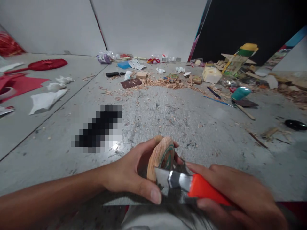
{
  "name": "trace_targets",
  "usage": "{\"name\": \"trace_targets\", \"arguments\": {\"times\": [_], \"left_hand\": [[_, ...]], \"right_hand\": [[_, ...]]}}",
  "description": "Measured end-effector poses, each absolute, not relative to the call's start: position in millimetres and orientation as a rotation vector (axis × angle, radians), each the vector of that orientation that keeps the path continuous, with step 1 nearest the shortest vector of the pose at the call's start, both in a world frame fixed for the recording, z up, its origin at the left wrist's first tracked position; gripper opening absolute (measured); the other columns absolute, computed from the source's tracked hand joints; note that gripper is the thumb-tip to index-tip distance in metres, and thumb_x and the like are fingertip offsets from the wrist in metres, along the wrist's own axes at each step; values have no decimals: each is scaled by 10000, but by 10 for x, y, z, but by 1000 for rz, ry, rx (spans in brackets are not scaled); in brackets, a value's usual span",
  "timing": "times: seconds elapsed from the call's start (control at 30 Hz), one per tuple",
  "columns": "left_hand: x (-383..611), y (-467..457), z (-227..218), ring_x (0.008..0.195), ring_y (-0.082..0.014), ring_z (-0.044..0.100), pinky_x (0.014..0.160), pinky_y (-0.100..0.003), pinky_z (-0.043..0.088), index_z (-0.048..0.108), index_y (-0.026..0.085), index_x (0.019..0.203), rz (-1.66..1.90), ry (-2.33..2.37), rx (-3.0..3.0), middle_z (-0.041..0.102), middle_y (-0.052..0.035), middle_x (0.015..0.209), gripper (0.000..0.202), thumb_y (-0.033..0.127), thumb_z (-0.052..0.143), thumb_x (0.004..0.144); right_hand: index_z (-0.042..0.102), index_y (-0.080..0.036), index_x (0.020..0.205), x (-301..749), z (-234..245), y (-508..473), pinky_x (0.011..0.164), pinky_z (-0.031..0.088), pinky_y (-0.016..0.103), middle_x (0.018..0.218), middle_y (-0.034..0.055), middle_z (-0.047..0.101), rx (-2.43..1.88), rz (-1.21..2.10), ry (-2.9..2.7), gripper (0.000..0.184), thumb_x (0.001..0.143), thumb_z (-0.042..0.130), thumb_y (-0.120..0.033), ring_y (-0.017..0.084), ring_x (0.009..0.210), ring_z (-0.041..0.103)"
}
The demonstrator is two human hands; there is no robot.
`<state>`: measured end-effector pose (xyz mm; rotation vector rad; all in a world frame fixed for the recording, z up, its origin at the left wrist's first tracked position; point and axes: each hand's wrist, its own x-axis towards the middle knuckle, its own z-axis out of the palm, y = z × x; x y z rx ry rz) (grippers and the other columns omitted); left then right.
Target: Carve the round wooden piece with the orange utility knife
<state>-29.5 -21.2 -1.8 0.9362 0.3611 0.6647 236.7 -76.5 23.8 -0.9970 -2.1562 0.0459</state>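
My left hand [130, 174] is wrapped round a small round piece of wood [160, 157] with green marks on its face, held on edge low in the view. My right hand [236, 195] grips the orange handle of a knife [192, 186]. The knife's metal blade lies against the lower edge of the wood, beside my left thumb. Both hands hover just above the grey floor [187, 121].
Wood shavings [158, 83] and small wooden blocks litter the floor ahead. A teal cup [240, 93], a white block [211, 75], sticks and a cardboard model [236, 62] lie at the right. Red paper [21, 83] and white tissues [45, 100] lie at the left. A blurred dark patch [98, 128] sits left of centre.
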Motion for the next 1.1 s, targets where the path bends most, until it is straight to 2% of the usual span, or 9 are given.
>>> {"name": "trace_targets", "arguments": {"times": [0.13, 0.3, 0.47, 0.63, 0.77, 0.87, 0.97, 1.07, 1.1], "left_hand": [[-282, -208, -10, 1175, -266, 671, 1018, -393, 483, 634, 258, 1416, 647, 373, 986, 697, -77, 1302, 940, 212, 1101, 602], [-275, -189, 13, 1151, -240, 647, 976, -360, 504, 613, 259, 1377, 643, 387, 1033, 673, -59, 1290, 872, 258, 1089, 646], [-300, -182, 79, 1024, -199, 616, 882, -289, 502, 662, 231, 1239, 681, 455, 1201, 643, -17, 1131, 686, 250, 1064, 684], [-326, -205, 118, 1070, -215, 617, 916, -302, 513, 663, 247, 1254, 586, 433, 1172, 655, -18, 1163, 649, 236, 1029, 718], [-328, -209, 57, 1094, -215, 612, 934, -299, 503, 657, 249, 1283, 519, 423, 1121, 637, -19, 1174, 660, 263, 1017, 731], [-308, -198, -19, 993, -193, 605, 847, -273, 481, 649, 227, 1253, 476, 416, 1065, 634, -16, 1091, 657, 288, 1020, 714], [-307, -201, 0, 917, -178, 594, 779, -252, 458, 660, 211, 1251, 449, 433, 1017, 654, -17, 1021, 664, 294, 1030, 706], [-359, -228, 179, 953, -190, 642, 813, -256, 509, 706, 231, 1255, 441, 373, 1020, 701, -31, 1080, 675, 370, 1058, 698], [-383, -237, 250, 1022, -220, 674, 873, -289, 545, 717, 235, 1280, 393, 357, 1052, 708, -52, 1159, 691, 397, 1064, 704]], "right_hand": [[660, -272, 1459, 2282, 122, -692, 492, 517, 368, 763, -8, 767, -908, 62, -2171, 374, 1143, 589, -460, 199, 563, 705], [683, -242, 1404, 2314, 133, -658, 505, 473, 360, 750, -26, 720, -915, -17, -2219, 342, 1149, 589, -449, 165, 561, 667], [690, -257, 1370, 2280, 195, -658, 495, 426, 366, 687, -42, 680, -966, -131, -2205, 332, 1170, 539, -474, 160, 521, 621], [697, -272, 1366, 2350, 195, -663, 522, 456, 357, 706, -44, 712, -973, -60, -2215, 335, 1187, 505, -480, 156, 546, 657], [711, -255, 1387, 2418, 149, -678, 547, 474, 350, 738, -38, 727, -961, -110, -2195, 311, 1164, 585, -431, 153, 575, 661], [706, -253, 1427, 2432, 105, -704, 578, 507, 337, 776, -27, 747, -952, -128, -2181, 312, 1148, 629, -371, 154, 612, 682], [699, -277, 1463, 2513, 85, -656, 593, 529, 322, 780, -31, 749, -967, -72, -2208, 356, 1133, 663, -404, 160, 629, 695], [778, -321, 1368, 2780, 93, -508, 538, 518, 300, 754, -25, 770, -1083, -93, -2074, 292, 1106, 703, -425, 169, 582, 690], [801, -319, 1328, 2894, 98, -462, 488, 487, 288, 740, -21, 776, -1134, -119, -1989, 255, 1102, 709, -394, 169, 544, 673]]}}
